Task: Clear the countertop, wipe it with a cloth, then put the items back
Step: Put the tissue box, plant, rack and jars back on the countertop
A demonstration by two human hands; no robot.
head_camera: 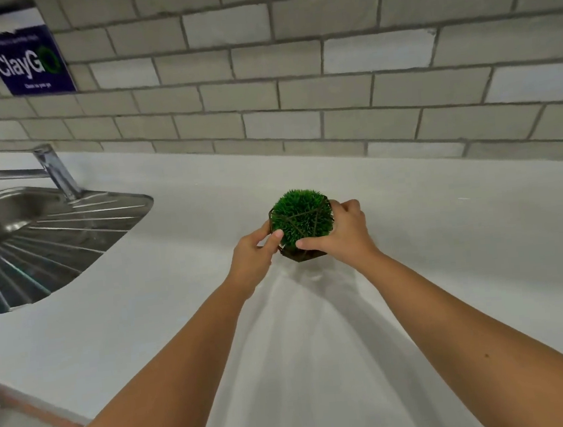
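– Grey brick-tile wall (pixel 292 57) is seen at the back, w/ a white desk (pixel 447 231) below it. What's held?
– Green faux plant (pixel 300 222), a grass ball in a dark wire frame, is gripped from both sides approx. mid-desk. Left hand (pixel 253 257) is curled on its left side, thumb laid on the grass; right hand (pixel 344 234) is wrapped round the right side, thumb low on the ball.
– Is it set down?
– Can't be told: base is at desk level, shadow right under it.
– Anything else?
– Steel sink (pixel 35 244) w/ drainboard is set into the desk at left, tap (pixel 56 173) behind it; blue "ClayGo" sign (pixel 26 62) is fixed to the wall above.
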